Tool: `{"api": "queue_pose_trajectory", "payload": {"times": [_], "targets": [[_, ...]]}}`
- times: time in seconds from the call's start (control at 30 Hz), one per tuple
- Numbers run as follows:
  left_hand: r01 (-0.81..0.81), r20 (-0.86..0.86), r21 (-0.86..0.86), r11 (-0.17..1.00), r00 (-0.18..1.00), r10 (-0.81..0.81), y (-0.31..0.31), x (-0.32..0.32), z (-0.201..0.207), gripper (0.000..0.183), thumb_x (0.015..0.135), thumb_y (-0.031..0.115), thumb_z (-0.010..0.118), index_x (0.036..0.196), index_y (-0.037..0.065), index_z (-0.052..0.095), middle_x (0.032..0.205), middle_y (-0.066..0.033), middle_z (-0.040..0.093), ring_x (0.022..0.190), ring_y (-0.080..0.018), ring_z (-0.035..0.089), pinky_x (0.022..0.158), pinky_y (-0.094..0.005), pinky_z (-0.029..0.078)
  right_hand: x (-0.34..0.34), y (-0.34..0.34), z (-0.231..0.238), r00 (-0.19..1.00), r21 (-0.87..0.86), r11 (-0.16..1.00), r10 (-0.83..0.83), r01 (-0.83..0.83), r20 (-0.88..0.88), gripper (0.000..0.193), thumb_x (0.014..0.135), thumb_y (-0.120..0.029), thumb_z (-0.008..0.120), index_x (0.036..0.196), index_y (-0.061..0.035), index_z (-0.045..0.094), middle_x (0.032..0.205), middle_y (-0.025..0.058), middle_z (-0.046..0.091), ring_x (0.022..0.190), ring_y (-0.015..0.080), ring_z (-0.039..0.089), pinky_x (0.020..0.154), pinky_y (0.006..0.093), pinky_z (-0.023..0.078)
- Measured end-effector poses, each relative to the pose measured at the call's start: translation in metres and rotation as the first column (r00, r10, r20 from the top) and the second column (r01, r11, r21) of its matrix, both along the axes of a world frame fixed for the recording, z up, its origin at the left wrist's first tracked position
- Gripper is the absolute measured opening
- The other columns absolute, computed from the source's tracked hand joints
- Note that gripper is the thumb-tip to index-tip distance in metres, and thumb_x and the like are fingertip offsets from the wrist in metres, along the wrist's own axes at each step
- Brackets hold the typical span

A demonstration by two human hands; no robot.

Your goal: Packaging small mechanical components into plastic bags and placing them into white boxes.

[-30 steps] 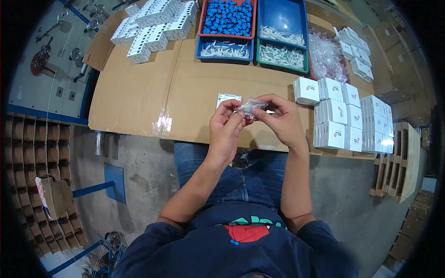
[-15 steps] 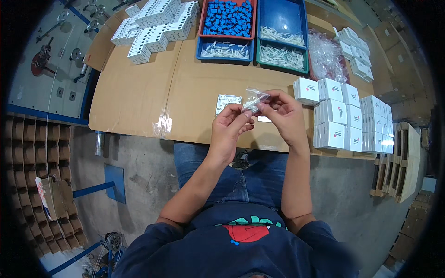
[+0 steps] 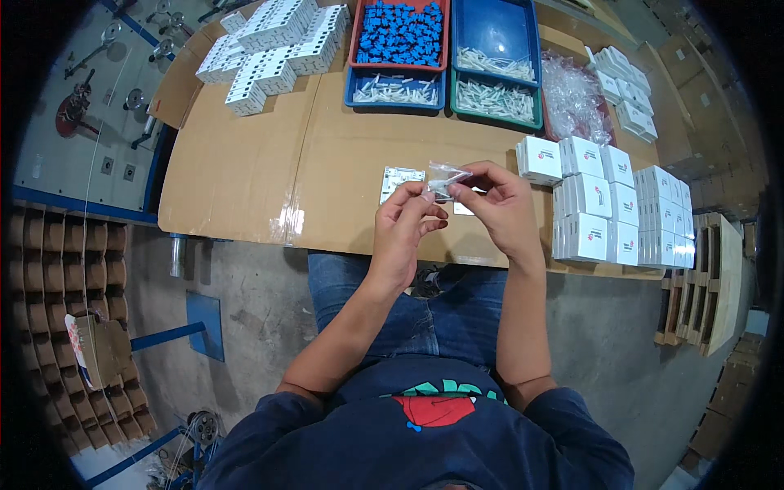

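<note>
A small clear plastic bag (image 3: 442, 173) with white pieces inside is held over the front part of the table. My left hand (image 3: 402, 224) pinches its lower left side between thumb and fingertips. My right hand (image 3: 504, 206) grips the bag from the right, thumb against index finger. Just beyond my left hand, a white moulded plate (image 3: 398, 178) with small openings lies on the cardboard. Another flat white piece (image 3: 462, 209) lies below the bag, mostly covered by my right hand.
Stacks of white boxes (image 3: 590, 196) stand right of my hands. Behind are a red tray of blue parts (image 3: 400, 33), trays of white plugs (image 3: 495, 100), and a heap of clear bags (image 3: 576, 98). White blocks (image 3: 282, 49) are stacked at the far left on the cardboard-covered table (image 3: 237, 171).
The bag's top edge has come down slightly and to the left. My fingers have shifted a little on it, and both hands keep their grip.
</note>
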State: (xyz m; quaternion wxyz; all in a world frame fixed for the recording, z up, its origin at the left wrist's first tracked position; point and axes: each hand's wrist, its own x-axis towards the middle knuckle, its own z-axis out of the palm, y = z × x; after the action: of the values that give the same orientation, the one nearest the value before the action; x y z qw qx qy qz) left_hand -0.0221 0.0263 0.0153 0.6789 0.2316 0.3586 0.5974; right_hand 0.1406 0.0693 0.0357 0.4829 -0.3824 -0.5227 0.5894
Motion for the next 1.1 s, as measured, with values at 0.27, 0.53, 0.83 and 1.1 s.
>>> {"api": "queue_pose_trajectory", "payload": {"times": [0.27, 0.53, 0.83, 1.1], "targets": [[-0.021, -0.042, 0.026, 0.999, 0.999, 0.022, 0.000, 0.001, 0.002, 0.013, 0.098, 0.011, 0.064, 0.108, 0.004, 0.065, 0.098, -0.0028, 0.065, 0.086, -0.0108, 0.064, 0.078, -0.0290, 0.056, -0.003, -0.003, 0.005, 0.998, -0.008, 1.000, 0.013, -0.013, 0.054, 0.020, 0.092, 0.001, 0.071, 0.112, 0.0040, 0.070, 0.096, 0.0037, 0.070, 0.089, 0.0086, 0.064, 0.078, 0.0230, 0.052], [0.008, -0.057, -0.008, 1.000, 0.998, -0.008, 0.002, -0.001, -0.004, 0.017, 0.098, 0.010, 0.065, 0.112, 0.002, 0.066, 0.100, -0.0028, 0.065, 0.088, -0.0110, 0.064, 0.078, -0.0301, 0.057, -0.004, -0.001, 0.002, 0.994, 0.027, 1.000, -0.014, 0.012, 0.109, 0.019, 0.091, 0.004, 0.070, 0.111, 0.0040, 0.070, 0.104, 0.0060, 0.069, 0.094, 0.0115, 0.066, 0.080, 0.0243, 0.053], [0.006, -0.064, -0.004, 1.000, 0.998, -0.006, 0.001, -0.004, -0.007, 0.015, 0.098, 0.011, 0.066, 0.110, 0.005, 0.061, 0.104, -0.0038, 0.065, 0.089, -0.0130, 0.065, 0.078, -0.0312, 0.059, -0.009, -0.002, 0.001, 0.985, 0.159, 0.987, -0.007, -0.021, 0.175, 0.021, 0.091, 0.003, 0.070, 0.112, 0.0032, 0.070, 0.104, 0.0066, 0.069, 0.092, 0.0133, 0.067, 0.080, 0.0265, 0.055], [-0.011, -0.077, 0.067, 0.998, 0.997, 0.016, 0.002, -0.003, -0.007, 0.016, 0.097, 0.005, 0.066, 0.111, 0.004, 0.057, 0.107, -0.0071, 0.066, 0.095, -0.0172, 0.068, 0.083, -0.0355, 0.060, -0.011, -0.003, 0.002, 0.985, 0.071, 0.997, 0.020, -0.032, 0.170, 0.024, 0.091, -0.003, 0.072, 0.115, 0.0011, 0.070, 0.099, 0.0052, 0.071, 0.091, 0.0115, 0.066, 0.079, 0.0267, 0.056]]}}
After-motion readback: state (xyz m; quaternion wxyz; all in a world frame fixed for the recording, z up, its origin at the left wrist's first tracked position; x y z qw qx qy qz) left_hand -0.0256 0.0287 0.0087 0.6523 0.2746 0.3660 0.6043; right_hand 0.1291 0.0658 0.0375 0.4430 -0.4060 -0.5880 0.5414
